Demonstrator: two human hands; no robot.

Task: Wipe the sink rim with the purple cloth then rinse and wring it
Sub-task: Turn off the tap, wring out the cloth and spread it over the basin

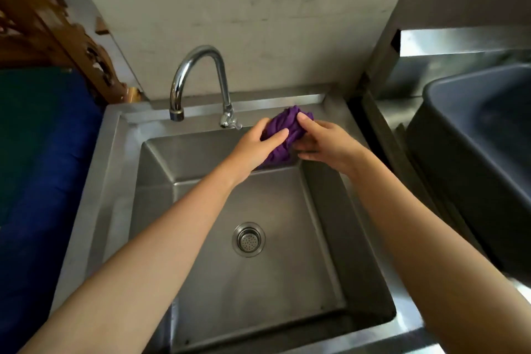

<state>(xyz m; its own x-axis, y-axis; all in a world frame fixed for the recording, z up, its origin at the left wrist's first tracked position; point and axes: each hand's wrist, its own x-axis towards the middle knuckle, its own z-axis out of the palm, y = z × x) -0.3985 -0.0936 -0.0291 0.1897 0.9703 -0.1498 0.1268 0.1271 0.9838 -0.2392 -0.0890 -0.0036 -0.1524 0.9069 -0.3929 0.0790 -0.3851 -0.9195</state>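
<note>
The purple cloth (287,132) is bunched into a ball over the back right part of the steel sink (115,169), just right of the tap handle. My left hand (255,146) grips its left side with the thumb across the front. My right hand (324,144) grips its right side, fingers curled over the top. The cloth's lower end hangs down against the basin's back wall. The curved chrome faucet (198,80) stands at the back rim, its spout pointing down to the left. No water is running from it.
A round drain strainer (248,239) sits in the basin floor. A dark grey plastic tub (474,158) stands on the steel counter to the right. Blue and green fabric (34,167) lies left of the sink, with carved wooden furniture (86,52) behind it.
</note>
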